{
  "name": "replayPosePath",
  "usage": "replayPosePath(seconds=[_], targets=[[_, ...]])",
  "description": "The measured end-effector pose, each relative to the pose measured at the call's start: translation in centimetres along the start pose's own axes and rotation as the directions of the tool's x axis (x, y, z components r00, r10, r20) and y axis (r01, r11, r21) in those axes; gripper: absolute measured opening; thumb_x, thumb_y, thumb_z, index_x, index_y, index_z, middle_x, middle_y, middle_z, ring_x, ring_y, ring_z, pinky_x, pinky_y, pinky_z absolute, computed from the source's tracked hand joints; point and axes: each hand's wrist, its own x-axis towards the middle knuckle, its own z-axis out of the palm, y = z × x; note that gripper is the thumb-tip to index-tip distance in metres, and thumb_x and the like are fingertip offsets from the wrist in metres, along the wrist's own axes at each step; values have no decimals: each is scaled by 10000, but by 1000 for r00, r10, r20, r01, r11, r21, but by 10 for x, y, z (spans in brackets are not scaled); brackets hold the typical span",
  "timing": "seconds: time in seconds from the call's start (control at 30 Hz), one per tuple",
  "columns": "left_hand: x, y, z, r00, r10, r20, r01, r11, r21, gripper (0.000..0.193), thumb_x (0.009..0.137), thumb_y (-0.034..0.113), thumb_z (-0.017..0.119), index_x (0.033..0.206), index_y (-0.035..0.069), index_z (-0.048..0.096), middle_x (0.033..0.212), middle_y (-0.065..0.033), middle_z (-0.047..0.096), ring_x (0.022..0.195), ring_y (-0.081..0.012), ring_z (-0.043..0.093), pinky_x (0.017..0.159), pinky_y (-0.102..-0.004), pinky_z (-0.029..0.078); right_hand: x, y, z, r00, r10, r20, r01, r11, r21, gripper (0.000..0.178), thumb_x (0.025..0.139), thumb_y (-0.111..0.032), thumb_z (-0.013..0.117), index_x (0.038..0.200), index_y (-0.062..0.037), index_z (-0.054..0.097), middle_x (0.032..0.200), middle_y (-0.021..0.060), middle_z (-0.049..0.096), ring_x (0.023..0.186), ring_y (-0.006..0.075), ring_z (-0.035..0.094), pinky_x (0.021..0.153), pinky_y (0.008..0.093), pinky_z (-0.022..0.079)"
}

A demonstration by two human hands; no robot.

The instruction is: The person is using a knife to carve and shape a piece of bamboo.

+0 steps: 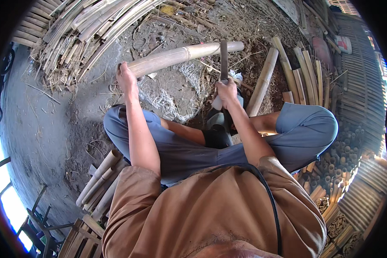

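My left hand [127, 81] is closed around the near left end of a thick bamboo pole [163, 61], which slants away to the right above the ground. My right hand [226, 91] grips a machete, its dark straight blade [224, 62] pointing away from me. That blade crosses the pole near its far right end; whether it touches or bites into the bamboo I cannot tell. A pale handle end [217, 103] sticks out below my right fist. My legs are folded on either side, with a dark shoe [217, 120] between them.
Split bamboo strips [94, 30] are heaped at the far left. Cut bamboo lengths [264, 79] stand to the right of my right hand, and more bamboo tubes [101, 176] lie by my left hip. Whitish shavings [167, 103] litter the ground. Bundled tubes [339, 172] fill the right side.
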Motion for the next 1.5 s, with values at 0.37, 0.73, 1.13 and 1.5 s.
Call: replayPosePath(seconds=[0.37,0.73,1.13,1.5], targets=[[8,-8,-5,972,-151,182,173,978,-112,445,957,351,547,1176,-36,566,912,-203,663,633,-294,686,440,-372,549,7,13,8,965,-209,157,231,964,-135,428,893,-137,692,1289,-15,588,890,113,688,766,191,674,643,351,552],[3,-8,-8,997,-81,-18,79,991,-108,434,939,396,610,1192,44,627,1038,-180,673,750,-296,691,490,-400,531,-25,-20,7,892,-248,379,357,900,-250,579,860,-253,712,1350,17,566,927,176,710,825,249,699,746,379,565],[0,-10,-5,993,-118,18,118,992,-42,483,958,408,561,1165,-25,611,909,-174,681,616,-282,672,424,-367,490,-36,-23,19,818,-266,511,400,900,-172,529,867,-189,708,1345,-2,578,985,142,720,871,205,689,769,349,550],[0,-7,3,988,-148,45,150,988,-41,464,988,397,522,1179,-22,578,837,-193,661,546,-286,645,411,-366,471,-20,12,22,858,-270,437,358,924,-132,544,863,-170,692,1365,1,570,981,166,717,922,247,696,835,372,550]])
